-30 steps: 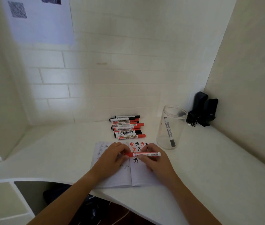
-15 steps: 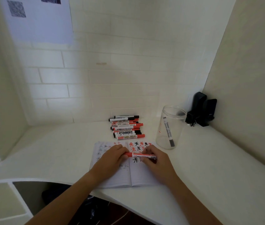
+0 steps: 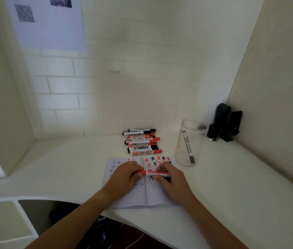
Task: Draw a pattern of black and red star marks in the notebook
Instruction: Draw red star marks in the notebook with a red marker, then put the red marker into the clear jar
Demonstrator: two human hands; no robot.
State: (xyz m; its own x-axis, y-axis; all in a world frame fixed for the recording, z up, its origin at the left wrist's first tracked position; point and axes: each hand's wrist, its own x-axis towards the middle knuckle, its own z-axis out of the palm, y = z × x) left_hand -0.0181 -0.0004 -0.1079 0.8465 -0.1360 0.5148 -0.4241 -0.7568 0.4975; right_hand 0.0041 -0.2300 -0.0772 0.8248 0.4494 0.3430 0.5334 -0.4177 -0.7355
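Observation:
An open notebook [image 3: 153, 198] lies on the white desk near its front edge, with red and black star marks [image 3: 153, 161] across the top of its right page. Over the notebook's fold I hold a red marker [image 3: 155, 173] level, lying left to right. My left hand [image 3: 124, 178] pinches its red cap end. My right hand [image 3: 173, 182] grips the white barrel. One black star shows just below the marker. The marker's tip is hidden.
A pile of several red and black markers [image 3: 142, 141] lies behind the notebook. A clear plastic jar [image 3: 189, 142] with one marker inside stands to the right. A black device [image 3: 225, 122] sits in the back right corner. The desk front edge curves inward at the left.
Both hands stay on the red marker over the notebook. My right hand has slid left along the barrel and covers more of it; the marker sits slightly lower.

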